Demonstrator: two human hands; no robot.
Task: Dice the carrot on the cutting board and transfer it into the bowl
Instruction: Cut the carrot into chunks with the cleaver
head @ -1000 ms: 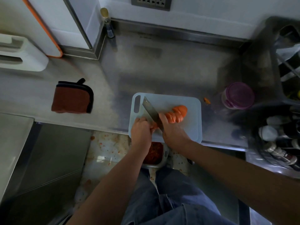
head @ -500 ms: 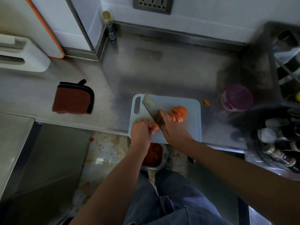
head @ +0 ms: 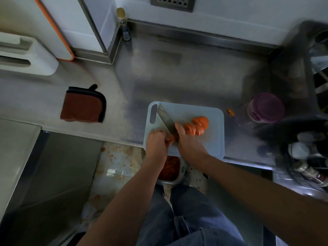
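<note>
Knife (head: 166, 119) on carrot (head: 197, 126) — jar (head: 265, 107) label blurred.

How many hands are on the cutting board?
2. The left hand holds a carrot piece at the cutting board's near left edge; the right hand grips the knife just beside it, next to the sliced carrot.

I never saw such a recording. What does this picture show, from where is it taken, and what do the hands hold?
No machine here: a person works with bare hands, and the camera sits on the person's head, looking down. The left hand holds the carrot; the right hand grips a knife. Cut slices lie on the cutting board, on a steel counter. A brown cloth and a purple-lidded jar sit aside. A bowl of diced carrot shows below the counter's edge.
</note>
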